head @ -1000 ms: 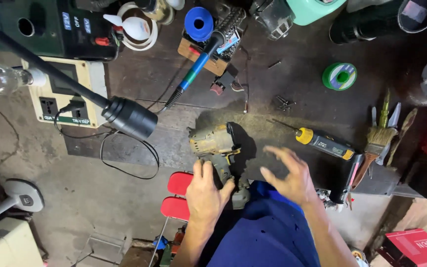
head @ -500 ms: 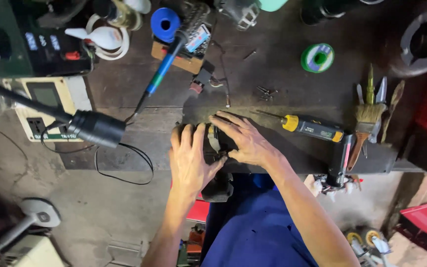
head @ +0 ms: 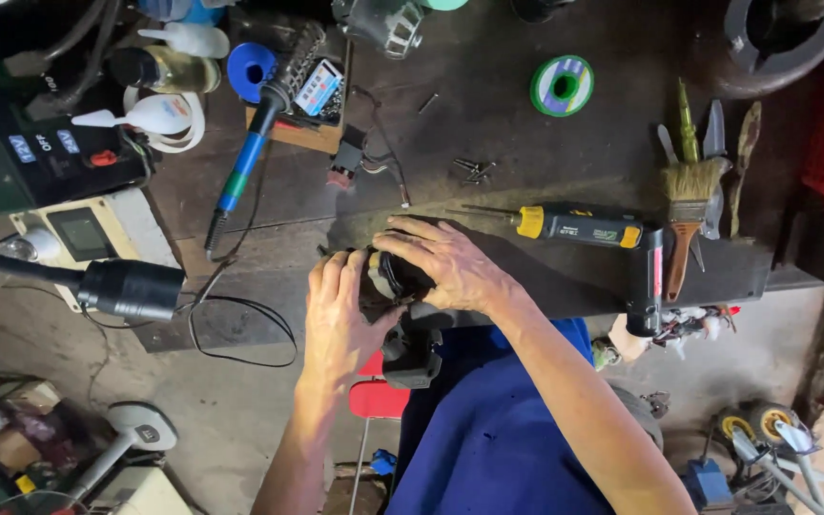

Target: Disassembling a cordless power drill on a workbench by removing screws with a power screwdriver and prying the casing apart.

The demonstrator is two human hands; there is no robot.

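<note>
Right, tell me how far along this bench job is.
Done: loose screws lie out on the workbench, and the yellow-handled screwdriver is set down beside them. In hand: the left hand and right hand both grip the dark power tool at the bench edge. Left: the screws are not back in; whether the tool's casing is open is hidden by the hands.

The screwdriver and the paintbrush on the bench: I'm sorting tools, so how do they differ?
The screwdriver lies crosswise on the workbench, its yellow-and-black handle to the right and thin metal shaft pointing left toward the right hand. The paintbrush lies lengthwise, with pale bristles at the far end and a reddish-brown handle pointing toward the person. Both lie untouched, right of the hands.
</note>
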